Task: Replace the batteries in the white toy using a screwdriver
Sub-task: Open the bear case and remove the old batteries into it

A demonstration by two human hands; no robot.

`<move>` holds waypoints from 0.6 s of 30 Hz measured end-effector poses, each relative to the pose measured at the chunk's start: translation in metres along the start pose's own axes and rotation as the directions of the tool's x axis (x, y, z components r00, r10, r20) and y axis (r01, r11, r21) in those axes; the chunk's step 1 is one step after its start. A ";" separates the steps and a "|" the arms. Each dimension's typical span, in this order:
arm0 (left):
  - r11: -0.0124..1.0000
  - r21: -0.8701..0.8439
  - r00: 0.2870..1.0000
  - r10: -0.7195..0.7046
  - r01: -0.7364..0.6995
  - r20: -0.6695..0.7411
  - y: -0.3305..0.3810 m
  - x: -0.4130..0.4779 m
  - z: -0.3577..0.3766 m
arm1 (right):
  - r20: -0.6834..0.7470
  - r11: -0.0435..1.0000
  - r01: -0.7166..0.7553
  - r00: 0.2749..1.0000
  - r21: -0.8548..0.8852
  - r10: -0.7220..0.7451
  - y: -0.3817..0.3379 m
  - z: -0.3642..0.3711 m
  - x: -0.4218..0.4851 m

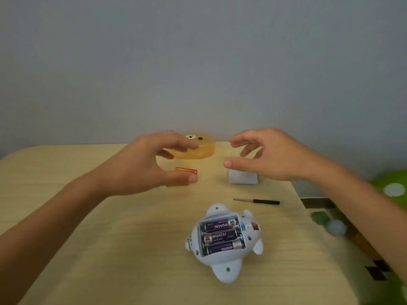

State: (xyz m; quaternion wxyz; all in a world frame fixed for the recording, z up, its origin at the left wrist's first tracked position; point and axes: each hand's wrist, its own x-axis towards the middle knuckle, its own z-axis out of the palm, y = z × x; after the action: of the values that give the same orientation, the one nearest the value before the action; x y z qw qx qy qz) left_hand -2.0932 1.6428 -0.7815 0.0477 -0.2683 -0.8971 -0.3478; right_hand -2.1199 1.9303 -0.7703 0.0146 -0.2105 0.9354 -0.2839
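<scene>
Pale wood-grain bench [132,238] carries everything here, and both hands hang above its far half with nothing in them. The left hand [152,166] is spread wide: its fingers [182,146] are loosely curved and reach over the near edge of a translucent yellow bear-face box [201,150], the thumb stretched out below them. The thumb tip sits just beside the end of an orange battery [186,170] lying on the bench; whether it touches cannot be told. The right hand [273,159] mirrors it, palm turned inward, fingers [242,142] relaxed and parted, thumb pointing toward the left hand. Under that thumb lies a small white rectangular piece [243,178], partly hidden by the hand. Both forearms come in from the lower corners, bare.

The white toy [226,267] lies belly-up on the near middle of the bench, well apart from both hands. Its battery compartment [220,215] is uncovered and holds three purple batteries [220,236] side by side, marked HUATAI. A small black-handled screwdriver [257,201] lies flat just beyond the toy, its tip pointing left. What the yellow box contains cannot be made out.
</scene>
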 end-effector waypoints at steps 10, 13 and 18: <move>0.929 0.355 0.994 -0.099 0.105 -0.035 -0.095 0.067 0.005 | 0.002 0.994 -0.103 0.995 -0.038 0.104 0.029 0.063 0.108; 0.936 0.338 0.995 -0.095 0.102 -0.036 -0.098 0.065 0.007 | -0.026 0.995 -0.096 0.995 -0.012 0.096 0.028 0.067 0.112; 0.923 0.385 0.997 0.046 -0.019 -0.060 -0.088 0.054 0.005 | -0.056 0.993 -0.090 0.994 0.082 0.095 0.026 0.058 0.107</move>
State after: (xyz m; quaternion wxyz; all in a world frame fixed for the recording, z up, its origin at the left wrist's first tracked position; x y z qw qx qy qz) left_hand -2.1847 1.6162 -0.8233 0.1356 -0.2566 -0.9411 -0.1736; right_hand -2.2185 1.8767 -0.8233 0.0081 -0.1576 0.9322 -0.3258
